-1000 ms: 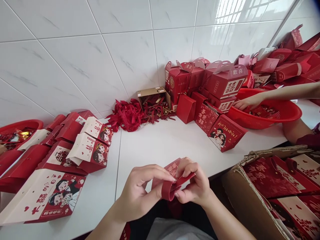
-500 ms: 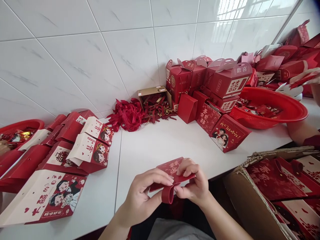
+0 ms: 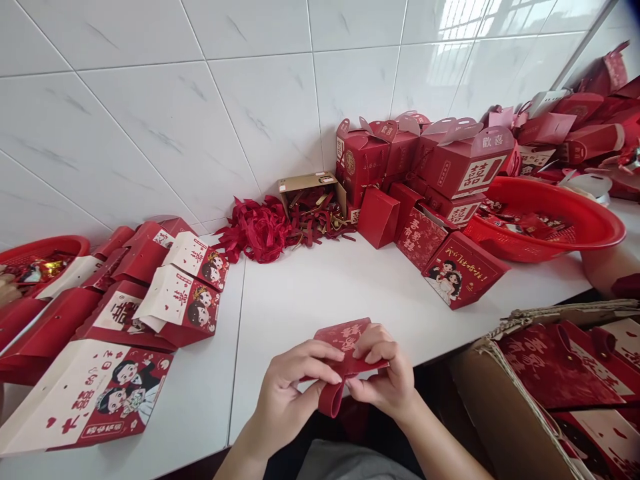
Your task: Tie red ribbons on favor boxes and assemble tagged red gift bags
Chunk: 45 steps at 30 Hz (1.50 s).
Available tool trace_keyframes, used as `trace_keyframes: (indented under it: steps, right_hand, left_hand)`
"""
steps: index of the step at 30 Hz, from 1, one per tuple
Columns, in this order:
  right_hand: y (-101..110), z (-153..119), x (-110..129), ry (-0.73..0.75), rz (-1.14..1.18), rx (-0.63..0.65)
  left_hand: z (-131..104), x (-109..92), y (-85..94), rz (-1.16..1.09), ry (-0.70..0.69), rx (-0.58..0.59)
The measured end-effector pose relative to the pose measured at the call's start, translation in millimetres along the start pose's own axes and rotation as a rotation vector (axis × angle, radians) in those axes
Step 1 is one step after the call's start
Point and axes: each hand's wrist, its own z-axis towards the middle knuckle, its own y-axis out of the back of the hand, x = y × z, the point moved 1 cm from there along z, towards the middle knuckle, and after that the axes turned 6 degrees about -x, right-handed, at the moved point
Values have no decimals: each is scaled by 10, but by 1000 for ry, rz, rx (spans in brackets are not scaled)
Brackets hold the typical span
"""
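Observation:
A red patterned gift box (image 3: 340, 333) is held between both hands near the table's front edge. Its top tilts toward me, with a looped red strap (image 3: 331, 400) hanging from it. My left hand (image 3: 295, 377) pinches the box's near flap and the strap's base, fingers on top and thumb below. My right hand (image 3: 383, 367) grips the right side of the same flap, its fingers bent over the edge. Beyond them lie a heap of red ribbons (image 3: 260, 230) and a small open carton of straps (image 3: 313, 180).
Filled red and cream boxes (image 3: 177, 300) stand at left beside a red basket (image 3: 75, 245). Stacked boxes (image 3: 465, 160) and a large red basin (image 3: 595, 230) are at back right. An open cardboard carton (image 3: 520, 393) sits at lower right. Another person's forearm (image 3: 603, 267) shows at the right edge.
The strap loop has tilted and swung slightly down and left, while both hands keep their hold on the box. The other person's hand at far right has moved away from above the basin.

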Motion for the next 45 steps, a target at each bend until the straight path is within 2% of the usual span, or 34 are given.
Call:
trace_keyframes:
  steps: [4,6,9,12,16,20,25,30,33,36,39,42,45]
  right_hand:
    - [-9,-9,12,-19,-6,13]
    - [-3,-3,22,-106,50,62]
    - [24,16,29,-273,192,203]
    - [60,32,25,-359,291,283]
    - [72,38,9,-388,303,241]
    - [36,62,-15,-344,282,180]
    - [-37,66,-108,-286,246,103]
    - [-134,118,-295,-405,250,96]
    - [-134,276,-488,-515,215,103]
    - [-42,489,-737,-607,150,102]
    - [108,625,-945,-654,60,15]
    - [244,618,-1020,-658,-19,-94]
    - [355,586,-1016,-628,28,-45]
  left_hand:
    - [-24,118,-13,-5,-85,-96]
    - [-28,158,-12,7,-111,-128]
    - [-23,182,-11,16,-152,-138]
    - [-17,185,-17,49,-154,-147]
    - [-24,212,-27,107,-117,-195]
    - [-43,262,-62,104,-92,-239]
    - [-66,315,-137,99,-18,-395]
    - [67,408,-146,128,115,-445]
    - [316,515,-146,130,179,-473]
    - [747,699,-177,122,174,-443]
    - [1371,997,-185,144,174,-375]
    - [2087,1360,-113,263,225,-392]
    - [2713,1665,-12,433,282,-382]
